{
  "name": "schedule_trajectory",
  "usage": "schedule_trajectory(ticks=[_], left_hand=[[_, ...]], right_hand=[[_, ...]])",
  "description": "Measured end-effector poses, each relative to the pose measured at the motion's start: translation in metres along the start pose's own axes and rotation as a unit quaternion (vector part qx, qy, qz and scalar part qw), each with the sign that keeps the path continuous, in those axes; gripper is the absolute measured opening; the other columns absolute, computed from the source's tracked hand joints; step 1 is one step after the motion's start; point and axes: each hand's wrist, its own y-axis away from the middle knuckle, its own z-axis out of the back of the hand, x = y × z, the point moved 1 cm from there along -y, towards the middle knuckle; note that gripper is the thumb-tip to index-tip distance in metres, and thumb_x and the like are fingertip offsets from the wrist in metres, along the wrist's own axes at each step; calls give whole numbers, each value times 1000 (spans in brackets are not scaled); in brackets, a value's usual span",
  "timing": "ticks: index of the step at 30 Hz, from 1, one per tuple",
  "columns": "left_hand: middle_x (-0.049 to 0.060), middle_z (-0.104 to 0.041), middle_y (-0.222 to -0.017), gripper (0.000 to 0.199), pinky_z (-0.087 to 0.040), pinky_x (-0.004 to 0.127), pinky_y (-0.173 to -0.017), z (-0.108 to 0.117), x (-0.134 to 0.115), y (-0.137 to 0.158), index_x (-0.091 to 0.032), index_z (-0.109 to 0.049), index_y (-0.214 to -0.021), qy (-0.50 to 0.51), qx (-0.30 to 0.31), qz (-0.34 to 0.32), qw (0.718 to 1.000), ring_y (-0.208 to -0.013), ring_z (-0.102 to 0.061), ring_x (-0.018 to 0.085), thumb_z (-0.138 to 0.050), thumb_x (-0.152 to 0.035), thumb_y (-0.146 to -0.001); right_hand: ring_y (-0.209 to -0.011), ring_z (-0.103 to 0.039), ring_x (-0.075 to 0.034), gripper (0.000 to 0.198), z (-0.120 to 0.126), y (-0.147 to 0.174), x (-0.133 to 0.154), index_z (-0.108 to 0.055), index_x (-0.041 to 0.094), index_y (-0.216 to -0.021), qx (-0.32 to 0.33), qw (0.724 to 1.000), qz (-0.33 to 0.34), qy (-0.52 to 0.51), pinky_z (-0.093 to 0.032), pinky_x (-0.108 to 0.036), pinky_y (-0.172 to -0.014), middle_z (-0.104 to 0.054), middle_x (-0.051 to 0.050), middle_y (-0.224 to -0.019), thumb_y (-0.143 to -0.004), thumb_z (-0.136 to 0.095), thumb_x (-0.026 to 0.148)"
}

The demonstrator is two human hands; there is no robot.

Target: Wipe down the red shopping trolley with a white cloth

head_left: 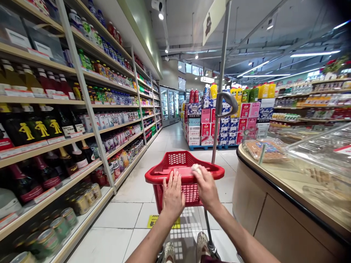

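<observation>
A: Where is the red plastic shopping basket?

B: Directly in front of the person, above the white floor tiles, with both hands at its near rim.

A: How is the left hand placed?

B: Back upward, its fingers stretched forward and close together over the rim. They aren't curled around anything that I can see.

A: And the right hand?

B: Its fingers are bent, pinching a small white wad at the rim. I can't tell whether the wad is tissue or cloth, nor whether it touches the plastic.

A: What's that upright?

B: A metal pole with a grey looped handle, rising by the basket's right side.

A: And around them?

B: On the left, shelving carries bottles and cans; on the right stands a curved display counter. Farther ahead, printed cartons are stacked. Below, a yellow floor sticker is partly hidden, and the person's patterned shoes show.
</observation>
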Motion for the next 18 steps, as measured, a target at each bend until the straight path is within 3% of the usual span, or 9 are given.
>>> schedule_trajectory(ticks=[2,3,6,8,14,18], left_hand=[[10,-32,-137,59,-13,47,-105,2,2,0,-10,-33,-129,0,5,-14,1000,-129,-23,24,-44,-22,-72],[10,-32,-137,59,-12,47,-105,3,3,1,-11,-33,-130,0,7,-22,1000,-129,-23,23,-44,-22,-72],[10,-33,-137,60,-12,48,-105,3,3,1,-11,-32,-130,3,4,-29,1000,-128,-23,24,-44,-23,-73],[11,-33,-136,60,-13,48,-105,1,0,0,-10,-32,-130,8,-9,-17,1000,-128,-24,24,-44,-24,-73],[16,-35,-135,60,-14,49,-104,-1,1,-2,-8,-26,-131,27,-41,-1,999,-127,-27,25,-41,-19,-74],[17,-34,-135,66,-13,52,-103,6,15,-1,-8,-19,-133,41,-35,14,998,-127,-25,26,-43,-17,-72]], right_hand=[[-120,-37,-20,40,-1,0,8,-52,22,-114,23,999,47,-7,-31,-42,-96,-44,-9,-129,-81,-34,8],[-119,-38,-21,40,0,0,6,-52,22,-114,26,999,37,3,-29,-44,-97,-44,-9,-129,-81,-34,8],[-114,-43,-24,36,5,-3,-14,-53,21,-112,9,995,-85,54,-29,-51,-94,-47,-11,-125,-83,-33,13],[-112,-44,-24,36,6,-8,-12,-53,19,-112,13,991,-124,56,-31,-50,-93,-49,-12,-122,-83,-31,14],[-126,-27,-22,36,0,-16,41,-54,18,-114,51,998,23,-17,-23,-43,-102,-42,-7,-132,-84,-33,19],[-123,-33,-22,40,-1,-11,14,-48,17,-121,45,995,-82,-43,-28,-46,-99,-40,-10,-132,-86,-27,19]])
